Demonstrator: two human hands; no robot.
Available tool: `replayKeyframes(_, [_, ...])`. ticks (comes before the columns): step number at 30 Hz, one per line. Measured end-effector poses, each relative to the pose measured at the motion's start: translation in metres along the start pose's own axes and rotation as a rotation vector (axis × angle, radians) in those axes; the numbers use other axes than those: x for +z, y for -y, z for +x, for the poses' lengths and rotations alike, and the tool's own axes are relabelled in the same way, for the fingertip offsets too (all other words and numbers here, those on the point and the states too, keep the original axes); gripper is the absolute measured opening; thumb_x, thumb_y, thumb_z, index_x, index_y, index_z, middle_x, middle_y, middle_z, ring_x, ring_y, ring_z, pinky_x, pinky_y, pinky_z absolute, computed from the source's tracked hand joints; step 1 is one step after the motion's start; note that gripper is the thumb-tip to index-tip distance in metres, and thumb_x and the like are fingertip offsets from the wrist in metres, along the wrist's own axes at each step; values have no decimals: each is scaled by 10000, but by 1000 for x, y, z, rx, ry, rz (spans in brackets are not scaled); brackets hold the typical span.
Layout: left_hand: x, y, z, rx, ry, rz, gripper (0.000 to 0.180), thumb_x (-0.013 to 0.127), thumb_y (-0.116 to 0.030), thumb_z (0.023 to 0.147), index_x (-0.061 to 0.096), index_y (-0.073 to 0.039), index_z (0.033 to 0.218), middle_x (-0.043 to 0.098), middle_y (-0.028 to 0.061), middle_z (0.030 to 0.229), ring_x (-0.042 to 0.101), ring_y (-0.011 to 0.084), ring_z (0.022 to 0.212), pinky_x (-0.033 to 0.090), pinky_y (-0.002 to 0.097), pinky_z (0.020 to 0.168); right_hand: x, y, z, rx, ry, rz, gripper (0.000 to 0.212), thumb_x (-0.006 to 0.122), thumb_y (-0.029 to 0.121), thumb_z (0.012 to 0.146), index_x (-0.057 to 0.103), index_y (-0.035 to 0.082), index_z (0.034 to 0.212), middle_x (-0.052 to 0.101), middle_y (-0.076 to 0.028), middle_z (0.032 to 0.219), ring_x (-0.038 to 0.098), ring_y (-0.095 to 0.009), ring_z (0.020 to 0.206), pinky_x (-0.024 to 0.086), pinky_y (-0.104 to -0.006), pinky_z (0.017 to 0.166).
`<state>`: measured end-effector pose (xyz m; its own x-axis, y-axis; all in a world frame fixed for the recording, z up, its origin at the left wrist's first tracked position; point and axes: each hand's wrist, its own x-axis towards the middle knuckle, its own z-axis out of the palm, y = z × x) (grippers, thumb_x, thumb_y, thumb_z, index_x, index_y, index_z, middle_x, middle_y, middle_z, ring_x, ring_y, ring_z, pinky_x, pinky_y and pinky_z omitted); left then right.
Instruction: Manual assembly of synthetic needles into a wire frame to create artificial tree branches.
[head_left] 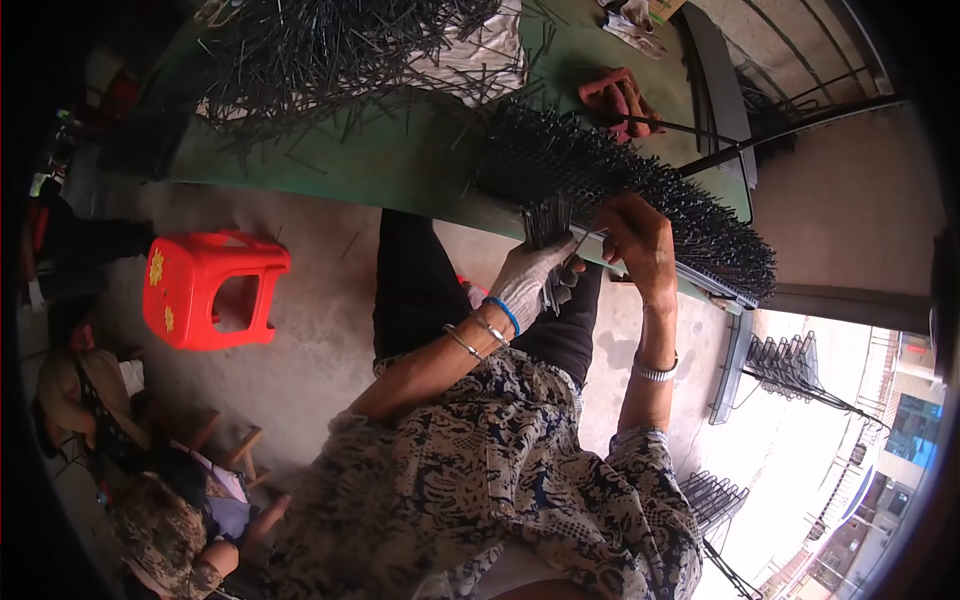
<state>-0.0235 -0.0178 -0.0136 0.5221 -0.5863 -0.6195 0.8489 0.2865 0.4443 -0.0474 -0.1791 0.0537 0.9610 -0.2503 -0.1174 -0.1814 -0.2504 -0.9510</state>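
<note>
My left hand (pixel 538 278), in a pale work glove, is closed round a bundle of thin dark rods (pixel 546 222) that stick up and down out of the fist. Just to its right, my bare right hand (pixel 640 240) has its fingers bent in a pinch, with what looks like one thin rod between the fingertips. Both hands are at the near edge of the green table (pixel 400 165). Right behind them stands a long perforated rack (pixel 520 160) densely set with upright dark rods, running from the middle toward the right.
A big heap of loose dark rods (pixel 330 60) lies on pale sacking (pixel 490 60) at the far left of the table. Behind the rack is a crumpled reddish cloth (pixel 615 98). On the floor at left stands a red plastic stool (pixel 200 290). Another person (pixel 150 490) sits at lower left.
</note>
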Motion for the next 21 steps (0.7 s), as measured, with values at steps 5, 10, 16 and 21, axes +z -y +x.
replayKeyframes(5, [-2, -6, 2, 14, -51, -28, 211, 701, -269, 909, 661, -75, 982, 689, 47, 768, 607, 103, 553, 472, 245, 430, -9, 1, 0, -282, -495, -221, 85, 569, 66, 964, 630, 11, 983, 667, -33, 773, 569, -57, 560, 438, -210, 489])
replayKeyframes(10, [7, -10, -7, -7, -48, 3, 175, 706, -228, 898, 668, -60, 935, 679, 50, 733, 602, 108, 532, 467, 241, 422, -21, -17, 29, -392, -709, -488, 79, 575, 68, 963, 635, 30, 997, 667, -49, 746, 591, -67, 557, 456, -232, 499])
replayKeyframes(16, [-2, -6, 0, 20, -57, -19, 185, 698, -215, 901, 667, -33, 903, 676, 59, 725, 593, 108, 520, 452, 239, 413, -19, -23, 39, -463, -746, -574, 77, 588, 87, 958, 641, 38, 985, 678, -49, 760, 603, -92, 520, 464, -245, 494])
replayKeyframes(21, [-6, -5, 2, 2, -16, -47, 167, 658, -173, 930, 640, -15, 981, 691, 80, 740, 651, 132, 537, 510, 236, 399, -19, -25, 40, -488, -761, -600, 76, 603, 84, 949, 647, 31, 981, 693, -51, 791, 605, -92, 515, 462, -242, 492])
